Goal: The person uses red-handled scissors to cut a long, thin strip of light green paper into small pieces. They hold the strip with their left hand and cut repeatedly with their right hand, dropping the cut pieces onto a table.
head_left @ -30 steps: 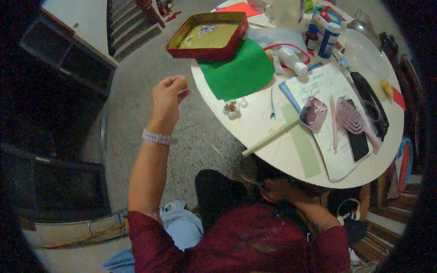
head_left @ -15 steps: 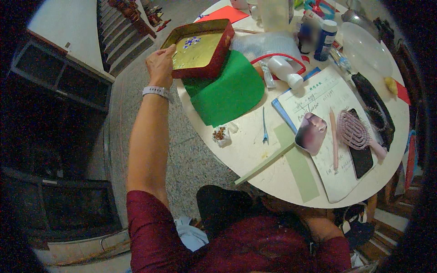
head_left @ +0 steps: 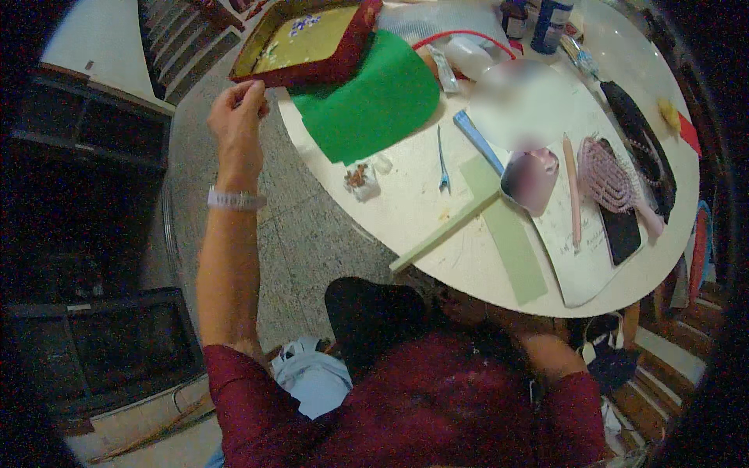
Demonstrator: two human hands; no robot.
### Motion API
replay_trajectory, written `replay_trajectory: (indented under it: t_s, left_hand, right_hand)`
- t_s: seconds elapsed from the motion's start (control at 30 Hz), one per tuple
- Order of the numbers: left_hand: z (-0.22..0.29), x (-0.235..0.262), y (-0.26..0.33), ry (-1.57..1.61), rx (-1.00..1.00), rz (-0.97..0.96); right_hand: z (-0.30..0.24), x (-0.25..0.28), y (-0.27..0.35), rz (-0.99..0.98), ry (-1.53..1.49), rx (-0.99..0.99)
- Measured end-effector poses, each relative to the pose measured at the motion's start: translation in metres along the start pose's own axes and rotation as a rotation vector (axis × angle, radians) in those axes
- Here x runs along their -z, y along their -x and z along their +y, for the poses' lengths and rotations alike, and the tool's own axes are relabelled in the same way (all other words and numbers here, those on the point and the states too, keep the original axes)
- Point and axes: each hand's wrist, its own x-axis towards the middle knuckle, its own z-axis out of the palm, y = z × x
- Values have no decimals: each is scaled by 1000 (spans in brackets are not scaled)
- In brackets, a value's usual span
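Just off the near left corner of a shallow red tin (head_left: 316,74) with a gold inside, my left hand (head_left: 239,115) is closed, fingers curled and thumb pressed against them. Whatever the fingers may hold is hidden. Small blue-violet pieces (head_left: 303,27) lie in the tin, with pale bits nearer its left side. The tin rests partly over a green sheet (head_left: 367,101) at the table's left edge. My right forearm (head_left: 548,351) reaches below the table's near edge, and the hand itself is out of sight.
On the round white table (head_left: 413,210) lie a crumpled white wrapper with brown bits (head_left: 361,181), thin blue tweezers (head_left: 443,164), pale green strips (head_left: 507,242), a pencil (head_left: 572,195), a pink hairbrush (head_left: 608,175) and a white bottle (head_left: 468,56). A dark blue bottle (head_left: 552,27) stands behind.
My left hand has come away from the tin's inner rim, leftward and toward me, and its fingers are now curled. The whole view has shifted, so the tabletop things sit higher in it.
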Motion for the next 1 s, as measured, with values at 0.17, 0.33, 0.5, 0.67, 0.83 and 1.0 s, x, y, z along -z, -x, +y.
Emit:
replay_trajectory:
  t_s: [0.17,0.33,0.5,0.67,0.83,1.0]
  left_hand:
    - [7,18,110,-9,107,-9]
    - [5,17,212,118,316,-152]
    - [18,-2,258,185,515,-399]
    - [22,-14,262,178,575,-421]
    - [16,-19,260,322,591,-385]
    - [7,-19,261,427,604,-354]
  right_hand:
    - [-5,1,-3,-13,62,-47]
    - [-9,2,-2,-51,135,-106]
    - [-19,6,9,102,169,30]
    - [-16,4,5,14,118,-138]
    - [-14,-2,11,43,152,-158]
    - [-22,2,24,181,525,-110]
